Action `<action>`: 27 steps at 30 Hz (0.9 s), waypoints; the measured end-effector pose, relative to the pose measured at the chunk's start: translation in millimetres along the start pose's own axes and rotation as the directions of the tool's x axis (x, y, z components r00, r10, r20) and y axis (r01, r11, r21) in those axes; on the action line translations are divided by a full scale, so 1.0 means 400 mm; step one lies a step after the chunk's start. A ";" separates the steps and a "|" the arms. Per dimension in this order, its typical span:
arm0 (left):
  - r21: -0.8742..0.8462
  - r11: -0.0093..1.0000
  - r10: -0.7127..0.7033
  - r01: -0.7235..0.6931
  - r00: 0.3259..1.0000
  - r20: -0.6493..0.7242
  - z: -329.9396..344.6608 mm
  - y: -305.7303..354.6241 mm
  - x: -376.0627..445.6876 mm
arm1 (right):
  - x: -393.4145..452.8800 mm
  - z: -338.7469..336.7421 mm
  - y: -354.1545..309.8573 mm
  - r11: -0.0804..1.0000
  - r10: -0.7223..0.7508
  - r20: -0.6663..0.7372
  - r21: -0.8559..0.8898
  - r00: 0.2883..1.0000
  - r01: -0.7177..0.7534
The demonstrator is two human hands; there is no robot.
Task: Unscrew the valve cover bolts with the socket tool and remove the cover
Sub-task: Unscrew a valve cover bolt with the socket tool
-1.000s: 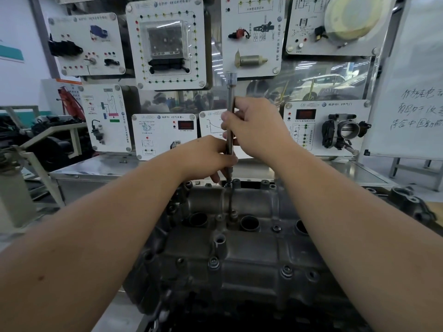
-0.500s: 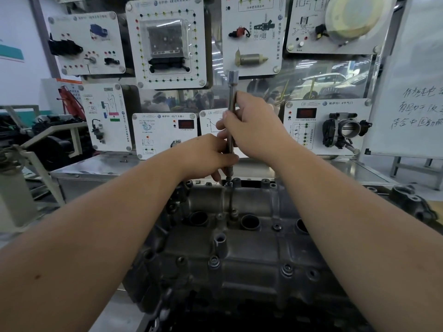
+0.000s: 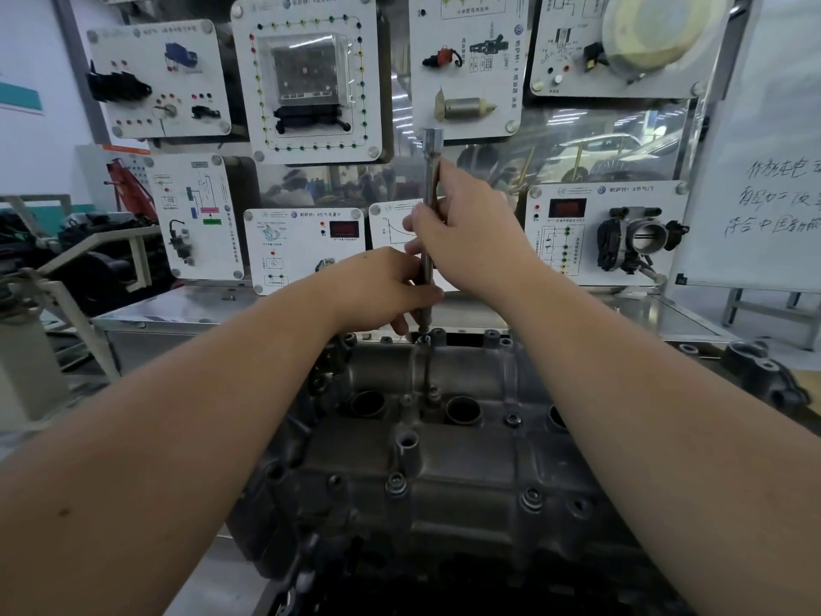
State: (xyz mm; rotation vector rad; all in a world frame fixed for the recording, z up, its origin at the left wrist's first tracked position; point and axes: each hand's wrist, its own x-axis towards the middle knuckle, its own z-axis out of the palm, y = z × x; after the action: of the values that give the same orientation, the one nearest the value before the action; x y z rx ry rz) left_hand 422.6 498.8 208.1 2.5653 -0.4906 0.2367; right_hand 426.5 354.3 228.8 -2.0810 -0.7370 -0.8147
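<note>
Presently, the largest item in view is the display wall of white training panels (image 3: 313, 77) behind the bench, each carrying mounted car parts, with a throttle body panel (image 3: 604, 233) at the right and a whiteboard (image 3: 764, 180) bearing handwriting at the far right edge. Below it, the grey metal valve cover (image 3: 444, 460) occupies the lower centre, seated on the engine on the bench, with several bolts (image 3: 531, 500) visible in its near flange and open round wells along its middle. Both forearms reach forward over the cover. The socket tool (image 3: 430, 171), a long slender steel shaft, stands close to upright at the far edge of the cover, its lower tip seated on a bolt (image 3: 424, 339) there. The right hand (image 3: 471, 233) grasps the shaft about its middle, fingers curled round it. The left hand (image 3: 386, 289) pinches the lower shaft just below the right hand, fingertips close above the far bolt.
</note>
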 end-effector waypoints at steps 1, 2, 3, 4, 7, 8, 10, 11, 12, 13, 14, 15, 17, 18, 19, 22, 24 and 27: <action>0.011 1.000 0.001 -0.001 1.000 -0.007 0.000 -0.001 0.000 | -0.003 0.000 0.000 1.000 -0.012 -0.028 -0.002 1.000 0.012; 0.010 1.000 0.000 0.000 1.000 -0.015 0.000 -0.002 0.001 | -0.004 -0.001 0.000 1.000 -0.012 -0.049 0.001 0.999 0.012; 0.003 1.000 -0.001 0.001 1.000 -0.021 0.000 -0.003 0.003 | -0.003 -0.004 0.000 1.000 -0.001 -0.053 0.014 0.999 0.001; 0.000 1.000 -0.003 0.003 1.000 -0.024 0.001 -0.004 0.003 | -0.002 -0.007 0.000 0.999 0.019 -0.037 0.042 0.999 -0.018; -0.027 1.000 -0.017 0.016 1.000 -0.022 0.003 -0.001 0.004 | 0.002 -0.010 -0.001 0.987 0.061 0.048 0.144 0.997 -0.068; -0.048 0.999 -0.021 0.021 1.000 -0.016 0.003 0.000 0.004 | 0.001 -0.010 -0.003 0.988 0.058 0.054 0.138 0.997 -0.065; -0.056 0.998 -0.021 0.021 1.000 -0.009 0.002 0.001 0.002 | 0.000 -0.009 -0.005 0.993 0.045 0.048 0.105 0.998 -0.050; -0.041 0.999 -0.016 0.015 1.000 -0.010 0.001 0.001 0.001 | -0.001 -0.007 -0.007 0.995 0.036 0.044 0.088 0.998 -0.039; -0.024 1.000 -0.010 0.009 1.000 -0.014 0.000 0.001 -0.001 | -0.003 -0.004 -0.007 0.997 0.024 0.035 0.072 0.999 -0.027; -0.012 1.000 -0.006 0.006 1.000 -0.020 -0.001 0.001 -0.002 | -0.005 -0.003 -0.007 0.998 0.014 0.017 0.056 1.000 -0.015; -0.004 1.000 -0.005 0.005 1.000 -0.025 -0.002 0.001 -0.003 | -0.007 -0.002 -0.007 0.999 0.007 -0.006 0.044 1.000 -0.007; -0.001 1.000 -0.005 0.005 1.000 -0.028 -0.002 0.001 -0.002 | -0.009 -0.003 -0.007 0.999 0.003 -0.028 0.036 1.000 -0.002; -0.001 1.000 -0.008 0.008 1.000 -0.028 -0.001 0.002 -0.001 | -0.007 -0.006 -0.005 0.999 0.009 -0.032 0.050 0.999 -0.007; -0.004 1.000 -0.010 0.010 1.000 -0.028 -0.001 0.004 -0.001 | -0.006 -0.007 -0.004 0.997 0.017 -0.009 0.077 1.000 -0.016; -0.014 1.000 -0.014 0.013 0.999 -0.029 0.000 0.005 -0.001 | -0.004 -0.006 -0.003 0.995 0.020 0.018 0.094 1.000 -0.021; -0.044 0.999 -0.024 0.023 1.000 -0.016 0.000 0.006 -0.003 | -0.004 -0.004 -0.002 0.997 0.002 0.050 0.071 0.999 -0.005; -0.011 1.000 -0.012 0.012 1.000 -0.020 0.001 0.005 -0.004 | -0.006 0.000 -0.003 0.996 -0.007 0.046 0.092 0.999 0.003; 0.032 0.999 -0.002 0.003 0.999 -0.038 -0.002 0.005 -0.004 | -0.006 0.002 -0.003 0.997 0.006 0.003 0.074 1.000 -0.006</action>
State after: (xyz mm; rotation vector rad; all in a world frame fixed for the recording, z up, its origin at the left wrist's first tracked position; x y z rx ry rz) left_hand 420.2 498.0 209.1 2.5875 -0.4728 0.2944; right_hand 424.4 355.0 227.4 -2.0182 -0.7515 -0.7697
